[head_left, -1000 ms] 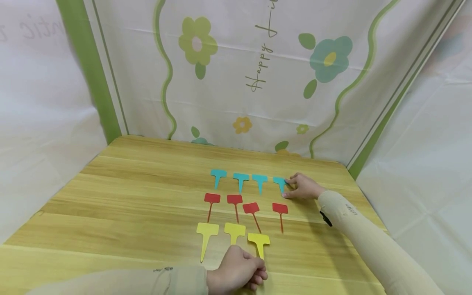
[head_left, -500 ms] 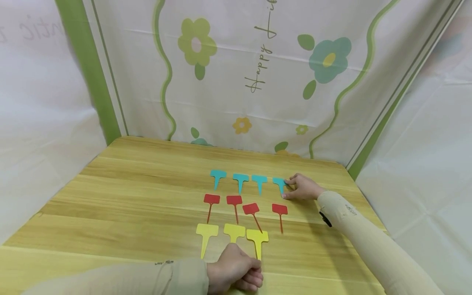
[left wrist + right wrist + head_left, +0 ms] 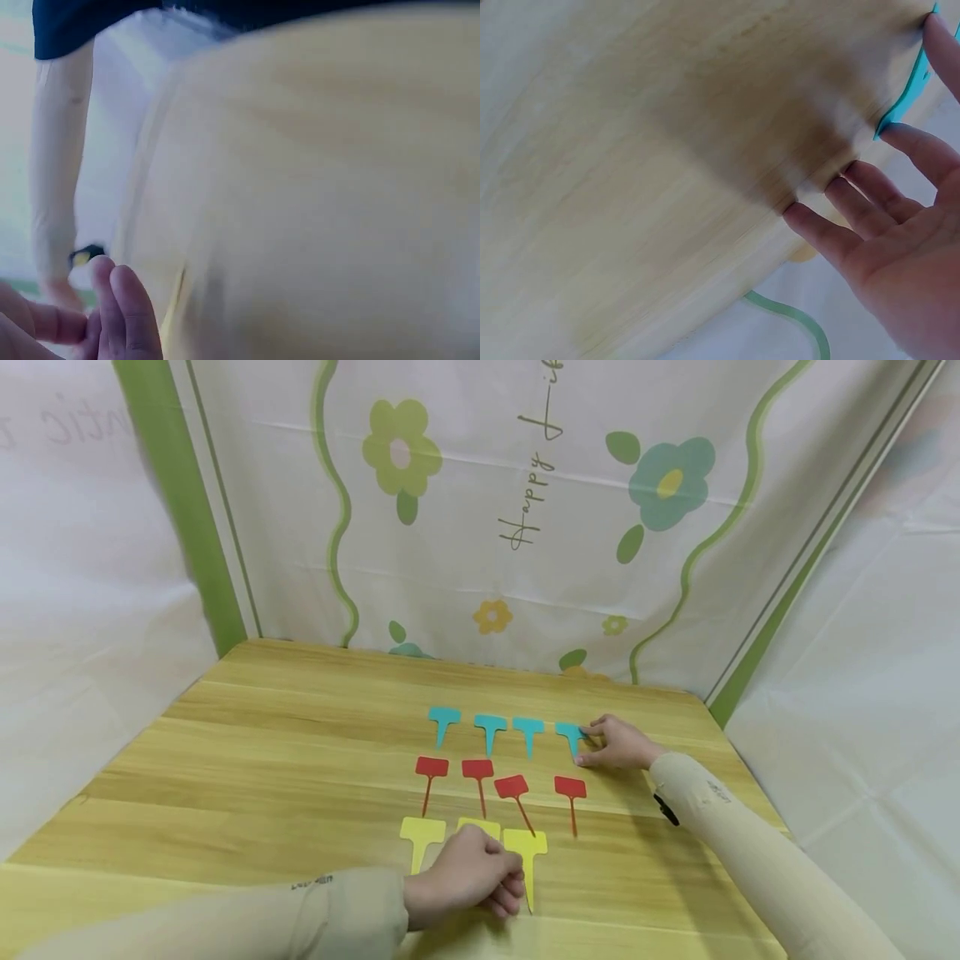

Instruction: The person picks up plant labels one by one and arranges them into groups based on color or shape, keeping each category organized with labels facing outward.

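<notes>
T-shaped plant labels lie in three rows on the wooden table. My right hand (image 3: 621,743) holds the rightmost blue plant label (image 3: 570,732) at the end of the far row. In the right wrist view its thumb and index finger touch opposite ends of that blue label (image 3: 907,96), while the other fingertips rest on the wood. My left hand (image 3: 474,872) hovers over the near row, fingers loosely curled around nothing visible. It covers most of the middle yellow label (image 3: 483,827), just left of the right yellow label (image 3: 527,843). The left yellow label (image 3: 422,831) is partly hidden by the wrist.
Several red labels (image 3: 570,787) form the middle row; one slants. More blue labels (image 3: 490,724) lie left of my right hand. The wooden table (image 3: 247,760) extends to both sides. A printed white curtain (image 3: 465,552) hangs along its back edge.
The left hand has let go of the right yellow label and moved left and up. That label was turned straighter, and its stem now shows fully. The right hand stays in place.
</notes>
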Motion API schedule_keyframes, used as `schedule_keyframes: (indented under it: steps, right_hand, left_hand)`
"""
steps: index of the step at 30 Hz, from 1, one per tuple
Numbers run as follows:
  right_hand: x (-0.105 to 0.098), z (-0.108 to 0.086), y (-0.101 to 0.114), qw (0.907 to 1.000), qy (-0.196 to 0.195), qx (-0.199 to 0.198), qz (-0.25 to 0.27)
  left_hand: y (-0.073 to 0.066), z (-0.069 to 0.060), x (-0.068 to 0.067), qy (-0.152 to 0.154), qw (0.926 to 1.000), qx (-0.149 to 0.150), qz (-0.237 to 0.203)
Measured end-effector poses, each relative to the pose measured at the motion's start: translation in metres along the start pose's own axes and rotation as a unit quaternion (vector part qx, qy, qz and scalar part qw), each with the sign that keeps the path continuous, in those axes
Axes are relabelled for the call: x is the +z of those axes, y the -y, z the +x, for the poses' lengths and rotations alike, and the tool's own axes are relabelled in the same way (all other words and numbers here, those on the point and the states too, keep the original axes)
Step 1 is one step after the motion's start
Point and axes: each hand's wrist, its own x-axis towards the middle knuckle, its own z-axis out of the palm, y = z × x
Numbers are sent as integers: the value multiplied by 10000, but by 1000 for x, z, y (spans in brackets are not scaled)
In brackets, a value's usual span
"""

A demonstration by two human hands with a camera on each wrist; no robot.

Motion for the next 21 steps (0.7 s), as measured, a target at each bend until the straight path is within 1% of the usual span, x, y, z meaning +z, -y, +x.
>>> schedule_keyframes:
  steps: [2,4,6,8,10,14,16,17,18,19,21]
  right_hand:
    - [1,0,-1,10000,-48,-65,-22]
    - [2,1,-1,9999,-83,-119,-42]
    - [3,2,-1,9999,-100,-138,-14]
    - [3,2,0,9998,-116,-149,19]
    - [3,1,2,9999,-103,-110,71]
    - [2,0,4,9998,-55,-79,147]
    - [1,0,3,9998,-42,-71,176]
    - [0,0,2,9998,-37,-65,189]
    - [0,0,1,9998,-31,-80,203]
    - [-1,0,1,9997,-28,-72,228]
    - [-2,0,-1,9995,-27,-87,299]
  left_hand:
    - [-7,5,-13,-11,9991,347,224]
    - [-15,9,-28,-53,9961,695,542]
    - [-22,14,-45,-123,9903,1035,921]
    - [-28,17,-61,-264,9834,1266,1272]
    - [-32,19,-76,-379,9788,1348,1493]
    - [-36,22,-101,-605,9749,1256,1735]
    - [-37,23,-112,-695,9700,1300,1932]
    - [-37,23,-117,-732,9668,1348,2044]
    - [-38,24,-122,-765,9620,1419,2203]
    - [-38,24,-128,-793,9562,1495,2387]
    - [-39,25,-138,-894,9420,1637,2790]
